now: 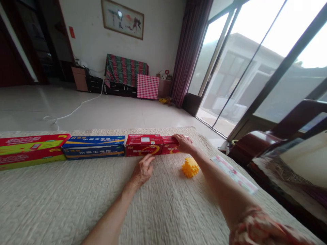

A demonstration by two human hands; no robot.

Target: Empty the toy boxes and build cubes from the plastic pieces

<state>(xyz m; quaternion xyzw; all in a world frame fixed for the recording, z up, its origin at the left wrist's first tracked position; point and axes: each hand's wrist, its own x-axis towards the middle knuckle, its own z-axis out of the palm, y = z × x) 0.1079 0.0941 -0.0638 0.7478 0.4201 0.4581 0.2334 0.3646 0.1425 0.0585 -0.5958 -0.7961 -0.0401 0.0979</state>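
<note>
Boxes stand end to end in a row along the far part of a cream quilted cover [107, 204]. At the right end of the row, my right hand [184, 143] is closed over a red box [169, 148], its fingers on the top. Left of it, a second red box [143, 140] with yellow lettering adjoins it. My left hand [143, 170] lies just before that box's front face, fingers loosely stretched; whether the fingertips touch it I cannot tell. A blue box [94, 147] follows, then a red and green box [32, 149], cut off by the view's left edge.
A yellow block of notched pieces [190, 167] lies beside my right forearm. Past the forearm lies a pale printed flat packet [236, 175]. Dark wooden furniture [265, 143] stands at the right. Beyond the cover, a white cable [76, 108] runs over the tiled floor.
</note>
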